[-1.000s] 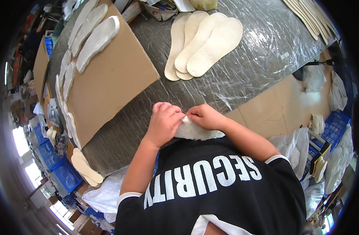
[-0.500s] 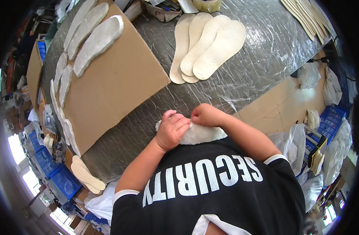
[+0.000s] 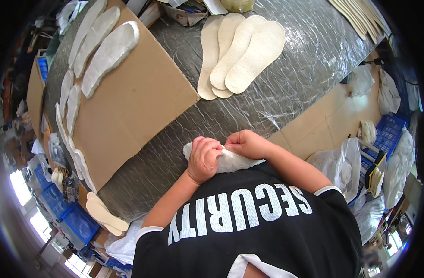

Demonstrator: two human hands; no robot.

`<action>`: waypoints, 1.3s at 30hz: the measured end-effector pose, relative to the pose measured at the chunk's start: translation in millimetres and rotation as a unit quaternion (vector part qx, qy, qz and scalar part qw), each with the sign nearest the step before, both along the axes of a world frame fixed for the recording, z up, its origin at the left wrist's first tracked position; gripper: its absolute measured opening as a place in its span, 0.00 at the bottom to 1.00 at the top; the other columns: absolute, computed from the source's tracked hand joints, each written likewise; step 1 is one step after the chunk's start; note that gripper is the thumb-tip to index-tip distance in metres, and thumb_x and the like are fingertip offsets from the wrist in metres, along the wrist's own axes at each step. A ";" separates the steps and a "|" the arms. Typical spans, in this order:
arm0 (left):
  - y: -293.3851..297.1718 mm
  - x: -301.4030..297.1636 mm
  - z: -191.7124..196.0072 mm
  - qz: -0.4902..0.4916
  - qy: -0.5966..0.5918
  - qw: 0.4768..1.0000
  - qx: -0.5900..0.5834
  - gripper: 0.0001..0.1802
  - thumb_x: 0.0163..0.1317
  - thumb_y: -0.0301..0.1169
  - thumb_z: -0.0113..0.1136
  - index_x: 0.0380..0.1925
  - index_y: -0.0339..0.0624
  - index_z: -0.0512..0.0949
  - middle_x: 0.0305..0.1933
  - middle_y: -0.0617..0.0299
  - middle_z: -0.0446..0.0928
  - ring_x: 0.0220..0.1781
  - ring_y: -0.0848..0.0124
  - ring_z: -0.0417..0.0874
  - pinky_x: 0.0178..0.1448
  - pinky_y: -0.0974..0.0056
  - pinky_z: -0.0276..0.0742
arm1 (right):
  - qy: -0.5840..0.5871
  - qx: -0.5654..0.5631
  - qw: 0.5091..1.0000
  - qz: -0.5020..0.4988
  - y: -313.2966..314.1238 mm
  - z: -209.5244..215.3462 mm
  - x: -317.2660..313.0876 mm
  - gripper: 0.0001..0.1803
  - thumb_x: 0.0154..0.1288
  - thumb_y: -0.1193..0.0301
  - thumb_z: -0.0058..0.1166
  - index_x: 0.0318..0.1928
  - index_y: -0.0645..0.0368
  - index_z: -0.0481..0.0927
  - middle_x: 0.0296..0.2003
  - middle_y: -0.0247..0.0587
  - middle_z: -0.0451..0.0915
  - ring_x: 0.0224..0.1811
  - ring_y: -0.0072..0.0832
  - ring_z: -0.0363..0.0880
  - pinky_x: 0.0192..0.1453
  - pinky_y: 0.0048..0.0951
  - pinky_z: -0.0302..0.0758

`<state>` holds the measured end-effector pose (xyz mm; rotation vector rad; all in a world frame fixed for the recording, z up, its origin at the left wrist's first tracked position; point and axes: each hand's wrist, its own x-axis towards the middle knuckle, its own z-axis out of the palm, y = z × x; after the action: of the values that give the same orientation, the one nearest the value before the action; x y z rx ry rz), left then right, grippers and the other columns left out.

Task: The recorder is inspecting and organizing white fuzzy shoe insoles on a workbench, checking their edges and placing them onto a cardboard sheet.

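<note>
A fluffy white insole [image 3: 237, 163] lies across the front of my shirt at the table's near edge. My left hand [image 3: 204, 158] is closed over its left part, with fingers curled onto its upper edge. Beside it, my right hand [image 3: 247, 144] pinches the same upper edge, its fingertips almost meeting those of the left. The insole's left end [image 3: 188, 150] pokes out past my left hand. What lies right under the fingertips is hidden.
Several cream insoles [image 3: 256, 58] lie fanned out on the plastic-covered table [image 3: 314, 60]. White fluffy insoles [image 3: 111, 58] line the far and left edges of a cardboard sheet [image 3: 142, 92]. More insoles are stacked at the far right [image 3: 360, 18]. Blue crates [image 3: 383, 134] and plastic bags stand at the right.
My left hand's fingers have curled from partly raised to closed over the insole. My right hand has shifted slightly down, still pinching the edge. The view has turned a little.
</note>
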<state>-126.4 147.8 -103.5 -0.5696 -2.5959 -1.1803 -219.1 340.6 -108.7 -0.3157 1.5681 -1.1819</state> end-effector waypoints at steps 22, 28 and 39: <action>-0.8 -17.2 57.5 -0.006 -0.160 0.985 -0.061 0.14 0.45 0.27 0.71 0.32 0.47 0.77 0.34 0.68 0.79 0.44 0.63 0.77 0.58 0.51 0.62 | -0.050 -0.038 0.996 0.070 8.3 3.5 -5.0 0.16 0.68 0.58 0.58 0.42 0.59 0.84 0.30 0.35 0.82 0.32 0.22 0.76 0.42 0.30 0.73; 5.1 -18.7 67.4 -0.026 -0.195 0.967 -0.160 0.12 0.43 0.30 0.74 0.28 0.46 0.80 0.32 0.68 0.79 0.45 0.63 0.75 0.58 0.51 0.61 | -0.091 -0.027 0.986 0.134 -9.1 -3.4 -19.5 0.12 0.69 0.64 0.56 0.34 0.59 0.84 0.21 0.26 0.75 0.26 0.17 0.70 0.33 0.28 0.70; 7.2 -13.9 62.7 -0.016 -0.236 0.955 -0.177 0.07 0.47 0.24 0.68 0.27 0.43 0.79 0.31 0.63 0.78 0.46 0.61 0.75 0.61 0.49 0.61 | 0.033 -0.029 0.991 0.126 -19.1 -6.1 -18.3 0.11 0.57 0.65 0.58 0.30 0.60 0.84 0.24 0.47 0.82 0.26 0.34 0.78 0.34 0.39 0.75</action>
<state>-140.4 155.0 -40.8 -0.4335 -3.2551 -0.9535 -237.4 321.5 -114.8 -0.5805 1.5017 -1.0293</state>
